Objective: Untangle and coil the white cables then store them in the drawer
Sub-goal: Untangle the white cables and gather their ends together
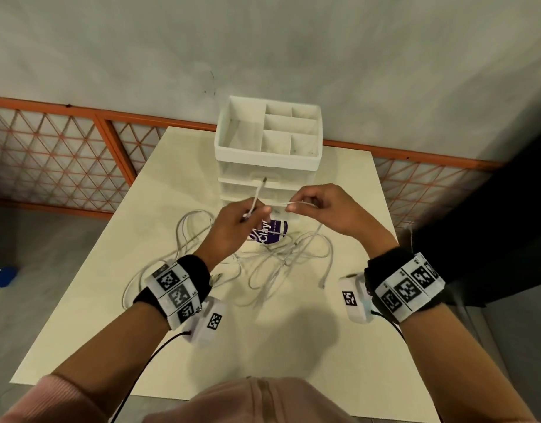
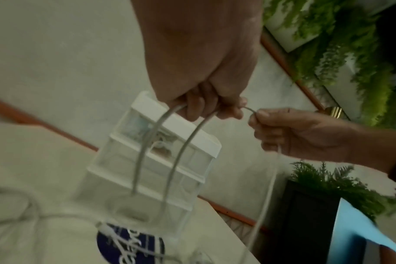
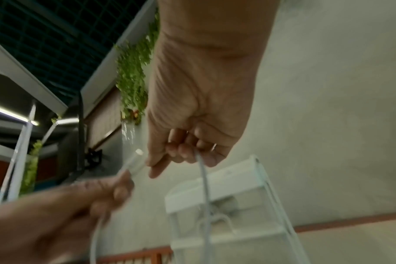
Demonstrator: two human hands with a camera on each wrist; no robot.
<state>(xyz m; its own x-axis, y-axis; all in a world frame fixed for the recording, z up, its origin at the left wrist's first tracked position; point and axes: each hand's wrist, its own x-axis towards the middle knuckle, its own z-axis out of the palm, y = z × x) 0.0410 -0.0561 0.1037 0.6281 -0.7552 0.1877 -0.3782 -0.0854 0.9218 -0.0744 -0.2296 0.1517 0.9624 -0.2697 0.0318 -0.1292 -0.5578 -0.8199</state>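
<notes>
A tangle of white cables [image 1: 281,254] lies on the cream table [image 1: 95,315] in front of a white drawer unit [image 1: 267,166]. My left hand [image 1: 238,221] is raised above the table and grips one cable [image 2: 181,150] near its end; the plug end [image 1: 264,180] sticks up toward the drawers. My right hand [image 1: 321,209] pinches the same cable [image 1: 302,203] a short way along, so a taut stretch runs between the hands. From my right hand [image 3: 192,153] the cable [image 3: 205,182] hangs down toward the pile. The drawers look closed.
A purple-labelled round item [image 1: 273,232] sits under the cables by the drawer unit. The unit's top tray [image 1: 229,129] has several open compartments. An orange lattice railing [image 1: 64,154] runs behind the table. A dark shape [image 1: 491,239] stands at the right.
</notes>
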